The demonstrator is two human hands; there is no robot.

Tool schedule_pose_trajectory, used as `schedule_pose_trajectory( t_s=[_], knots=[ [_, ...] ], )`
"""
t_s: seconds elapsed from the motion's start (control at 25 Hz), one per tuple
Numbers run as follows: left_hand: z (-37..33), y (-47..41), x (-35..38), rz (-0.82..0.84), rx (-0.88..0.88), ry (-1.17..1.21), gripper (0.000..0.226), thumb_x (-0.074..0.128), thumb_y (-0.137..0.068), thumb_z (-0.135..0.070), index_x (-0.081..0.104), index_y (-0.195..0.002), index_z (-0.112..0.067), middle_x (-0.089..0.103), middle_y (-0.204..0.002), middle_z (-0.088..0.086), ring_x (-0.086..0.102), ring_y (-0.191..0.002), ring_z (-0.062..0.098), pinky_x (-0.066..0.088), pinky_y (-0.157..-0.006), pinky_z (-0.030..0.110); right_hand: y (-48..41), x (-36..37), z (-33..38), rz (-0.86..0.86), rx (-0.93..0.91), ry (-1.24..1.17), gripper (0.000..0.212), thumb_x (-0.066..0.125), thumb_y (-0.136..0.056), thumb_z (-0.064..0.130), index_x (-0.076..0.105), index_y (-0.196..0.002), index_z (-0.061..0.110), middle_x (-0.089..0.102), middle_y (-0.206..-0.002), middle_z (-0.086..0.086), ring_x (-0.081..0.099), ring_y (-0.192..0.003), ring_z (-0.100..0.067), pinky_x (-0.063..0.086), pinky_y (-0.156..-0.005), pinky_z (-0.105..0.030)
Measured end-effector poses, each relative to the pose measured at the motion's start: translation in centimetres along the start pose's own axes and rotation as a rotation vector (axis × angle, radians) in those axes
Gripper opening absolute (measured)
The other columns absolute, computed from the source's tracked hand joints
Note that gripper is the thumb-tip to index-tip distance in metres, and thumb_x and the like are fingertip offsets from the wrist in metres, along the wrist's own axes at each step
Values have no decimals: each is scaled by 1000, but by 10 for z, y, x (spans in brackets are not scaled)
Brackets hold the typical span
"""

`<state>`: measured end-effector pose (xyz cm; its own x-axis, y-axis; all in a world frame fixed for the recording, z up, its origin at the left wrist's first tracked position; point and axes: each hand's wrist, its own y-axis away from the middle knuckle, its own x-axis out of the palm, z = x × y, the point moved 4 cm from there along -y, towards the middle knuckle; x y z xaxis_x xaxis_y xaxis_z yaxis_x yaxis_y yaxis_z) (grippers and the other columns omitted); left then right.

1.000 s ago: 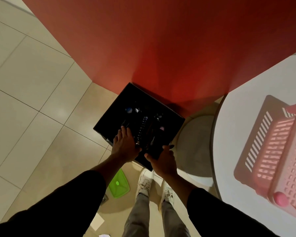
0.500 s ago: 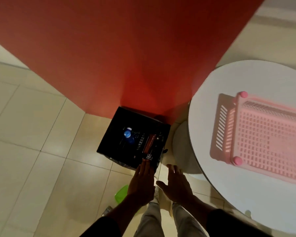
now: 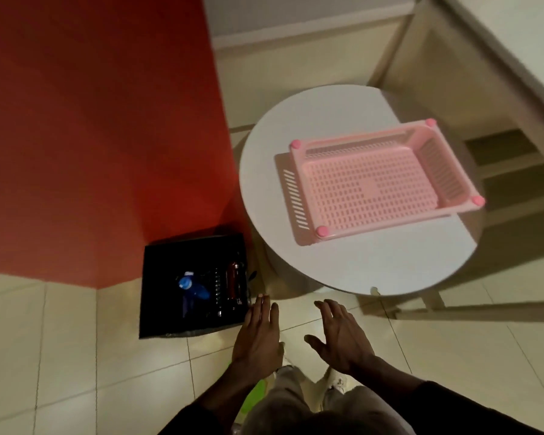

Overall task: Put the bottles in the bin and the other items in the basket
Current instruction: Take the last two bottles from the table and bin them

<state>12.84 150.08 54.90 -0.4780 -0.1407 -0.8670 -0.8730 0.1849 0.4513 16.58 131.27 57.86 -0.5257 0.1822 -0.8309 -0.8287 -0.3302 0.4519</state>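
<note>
Both hands are wide open and hold nothing: the left hand (image 3: 258,337) by the black bin's (image 3: 157,296) near corner, the right hand (image 3: 339,337) beside it. Bottles (image 3: 198,288) lie in the bin. The pink basket (image 3: 421,142) on the round table (image 3: 374,265) is empty, so next she probably must find other items.

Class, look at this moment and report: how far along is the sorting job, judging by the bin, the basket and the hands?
Done: bottles lie inside the black bin, including a blue-capped bottle and a dark red one. In hand: nothing; the left hand and right hand are open and empty. Left: the pink basket on the white table holds nothing, and no other loose items are in view.
</note>
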Motion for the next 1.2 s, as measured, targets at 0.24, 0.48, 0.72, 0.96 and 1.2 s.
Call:
schedule_pose_trajectory(
  t_s=[0.24,0.48,0.72,0.96,1.2],
  knots=[
    [-88,-16,11,57,259,-115,91,50,-100,-53,6,-164,-6,-5,-173,20,-7,-161,35,6,-131,47,75,3,-93,-133,220,-35,89,43,-91,76,37,-153,12,48,-149,-11,45,-138,-31,39,-115,-42],
    [-214,-13,18,65,419,-193,93,42,-101,-65,5,-166,-9,-9,-174,15,-9,-161,31,-7,-125,40,171,18,-182,-210,431,-100,91,41,-92,76,33,-156,12,39,-158,-16,34,-149,-35,31,-121,-46],
    [-360,12,45,84,649,-326,95,31,-101,-72,7,-165,-7,-5,-174,17,-6,-161,32,-7,-124,40,287,39,-273,-322,646,-205,91,38,-91,77,31,-156,14,38,-160,-15,32,-151,-35,32,-122,-47],
    [-477,27,61,51,818,-395,96,30,-100,-73,12,-164,-3,2,-173,19,0,-161,33,4,-130,44,376,47,-342,-388,804,-281,91,39,-92,76,31,-156,12,37,-160,-18,28,-152,-37,29,-123,-49],
    [-572,14,64,21,992,-508,103,27,-96,-79,15,-163,-2,5,-173,20,0,-161,33,5,-132,46,433,44,-407,-500,976,-392,94,46,-91,74,28,-156,10,37,-159,-19,28,-152,-35,27,-124,-47]
  ],
)
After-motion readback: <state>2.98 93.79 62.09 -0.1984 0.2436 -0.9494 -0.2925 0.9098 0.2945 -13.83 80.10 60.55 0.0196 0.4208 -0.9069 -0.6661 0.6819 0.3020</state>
